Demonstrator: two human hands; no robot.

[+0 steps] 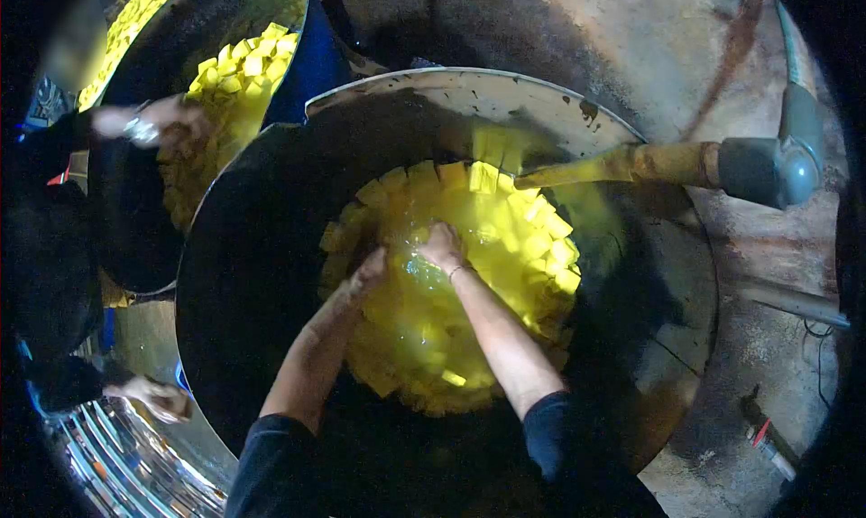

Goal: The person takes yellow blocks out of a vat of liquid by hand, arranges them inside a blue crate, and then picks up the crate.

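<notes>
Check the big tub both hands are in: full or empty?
Partly full: yellow blocks and murky yellow liquid lie in the bottom of the tub; dark wall shows above them.

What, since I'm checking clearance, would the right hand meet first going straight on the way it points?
Probably the yellow blocks on the far side, ahead of the right hand; depth is unclear, and murky liquid may hide nearer ones.

Arms [502,342] outstretched, left hand [369,269] near right hand [442,245]
</notes>
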